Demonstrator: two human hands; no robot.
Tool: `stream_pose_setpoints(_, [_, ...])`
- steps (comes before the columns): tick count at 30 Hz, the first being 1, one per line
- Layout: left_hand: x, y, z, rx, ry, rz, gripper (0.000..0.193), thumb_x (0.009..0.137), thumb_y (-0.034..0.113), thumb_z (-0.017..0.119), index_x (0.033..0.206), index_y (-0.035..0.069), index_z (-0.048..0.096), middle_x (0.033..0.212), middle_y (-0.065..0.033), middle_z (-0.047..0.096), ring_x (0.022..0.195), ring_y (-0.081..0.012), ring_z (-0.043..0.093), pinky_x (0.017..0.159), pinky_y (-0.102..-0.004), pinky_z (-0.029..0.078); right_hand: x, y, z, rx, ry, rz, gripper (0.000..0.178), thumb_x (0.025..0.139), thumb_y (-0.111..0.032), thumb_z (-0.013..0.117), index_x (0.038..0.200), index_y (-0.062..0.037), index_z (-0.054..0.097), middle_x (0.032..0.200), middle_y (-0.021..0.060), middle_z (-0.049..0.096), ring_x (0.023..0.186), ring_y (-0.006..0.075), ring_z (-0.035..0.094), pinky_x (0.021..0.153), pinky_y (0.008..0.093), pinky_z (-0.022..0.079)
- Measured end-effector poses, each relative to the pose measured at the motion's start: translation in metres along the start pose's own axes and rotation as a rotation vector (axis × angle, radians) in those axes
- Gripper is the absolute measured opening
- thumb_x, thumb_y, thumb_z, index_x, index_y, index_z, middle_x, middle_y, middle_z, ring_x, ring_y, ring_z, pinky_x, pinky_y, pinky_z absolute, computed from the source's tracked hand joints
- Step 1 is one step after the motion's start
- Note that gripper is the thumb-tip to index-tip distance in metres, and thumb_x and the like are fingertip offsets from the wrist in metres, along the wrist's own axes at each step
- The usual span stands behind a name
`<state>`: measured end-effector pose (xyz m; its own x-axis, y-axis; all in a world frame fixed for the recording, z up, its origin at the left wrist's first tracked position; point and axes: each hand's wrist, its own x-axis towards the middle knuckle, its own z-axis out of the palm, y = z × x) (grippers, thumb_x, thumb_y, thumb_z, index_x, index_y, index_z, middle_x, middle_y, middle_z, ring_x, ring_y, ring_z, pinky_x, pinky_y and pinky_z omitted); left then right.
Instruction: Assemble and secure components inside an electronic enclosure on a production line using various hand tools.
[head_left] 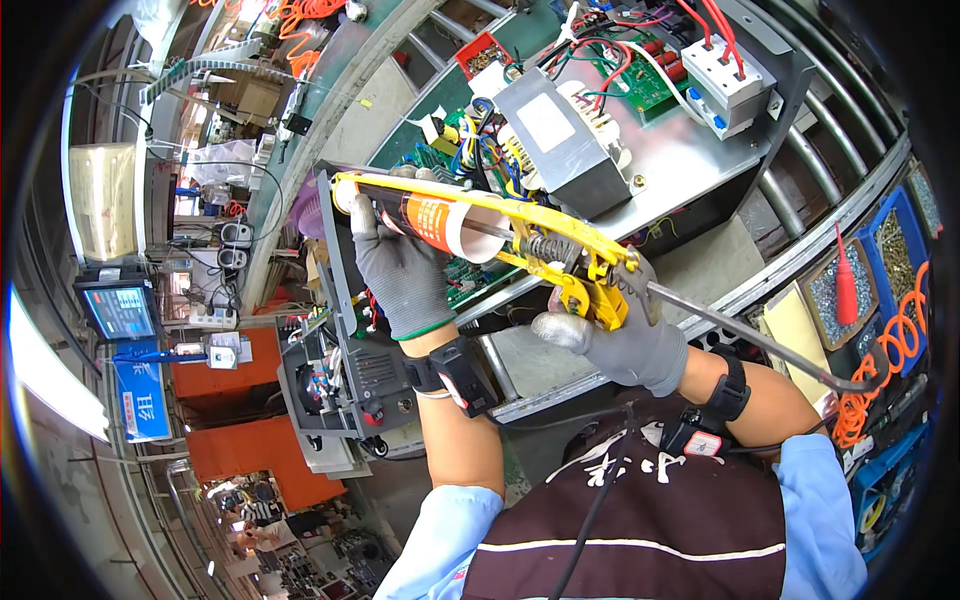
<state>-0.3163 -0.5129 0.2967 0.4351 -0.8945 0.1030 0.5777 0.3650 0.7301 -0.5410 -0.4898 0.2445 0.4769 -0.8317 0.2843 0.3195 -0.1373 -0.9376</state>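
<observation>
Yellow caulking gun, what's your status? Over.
Left hand around cartridge. Right hand gripping yellow caulking gun at handle end. Wired electronics just beyond.

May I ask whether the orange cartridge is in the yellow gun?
In: the cartridge lies along the yellow gun, whose rod enters its open end.

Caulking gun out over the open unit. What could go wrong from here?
1. The cartridge in the caulking gun appears to overlie the exposed circuit board; a leak could foul it.
2. The rod's hooked end looks close to the orange coiled hose and might snag it.
3. The left hand, near the open electronics, could bump parts.
</observation>
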Motion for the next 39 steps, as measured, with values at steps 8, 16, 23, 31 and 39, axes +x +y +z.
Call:
stream_pose_setpoints(8, [-0.009,-0.005,0.0,-0.066,0.057,-0.011,0.034,0.094,0.026,0.053,0.117,0.001,0.053,0.112,-0.0171,0.06,0.103,-0.0287,0.059,0.093,-0.046,0.049,-0.013,-0.007,-0.009,0.455,0.039,0.272,0.023,0.08,-0.011,0.073,0.095,-0.0061,0.056,0.08,-0.0003,0.058,0.069,0.0062,0.054,0.06,0.0221,0.047])
stream_pose_setpoints(16, [-0.028,-0.011,0.004,-0.135,0.063,-0.03,0.032,0.093,0.023,0.054,0.115,0.0,0.055,0.114,-0.018,0.06,0.107,-0.0276,0.058,0.095,-0.0459,0.046,-0.023,-0.009,-0.024,0.396,-0.012,0.371,0.024,0.08,-0.013,0.072,0.095,-0.0043,0.056,0.077,0.0013,0.059,0.066,0.0069,0.055,0.058,0.0222,0.047])
stream_pose_setpoints(23, [-0.034,-0.015,0.005,-0.198,0.02,-0.054,0.036,0.093,0.025,0.054,0.117,-0.001,0.053,0.115,-0.0212,0.059,0.109,-0.0316,0.057,0.096,-0.0487,0.046,-0.029,-0.006,-0.03,0.295,-0.044,0.39,0.022,0.08,-0.011,0.072,0.095,-0.0042,0.057,0.078,0.0009,0.059,0.067,0.0067,0.055,0.058,0.0216,0.046])
stream_pose_setpoints(31, [-0.04,-0.018,0.017,-0.024,0.125,0.014,0.035,0.094,0.025,0.052,0.119,-0.001,0.05,0.112,-0.0179,0.059,0.104,-0.0292,0.058,0.095,-0.0443,0.047,-0.029,-0.016,-0.03,0.401,-0.026,0.357,0.019,0.081,-0.011,0.07,0.093,-0.0042,0.057,0.072,0.0017,0.057,0.059,0.0074,0.052,0.055,0.0226,0.045])
stream_pose_setpoints(39, [-0.043,-0.019,0.009,-0.061,0.133,-0.01,0.033,0.095,0.023,0.052,0.119,0.001,0.05,0.112,-0.017,0.06,0.103,-0.0279,0.059,0.093,-0.044,0.048,-0.032,-0.005,-0.03,0.297,-0.026,0.283,0.018,0.082,-0.012,0.069,0.093,-0.0038,0.057,0.068,0.0014,0.056,0.059,0.0077,0.053,0.054,0.0226,0.045])
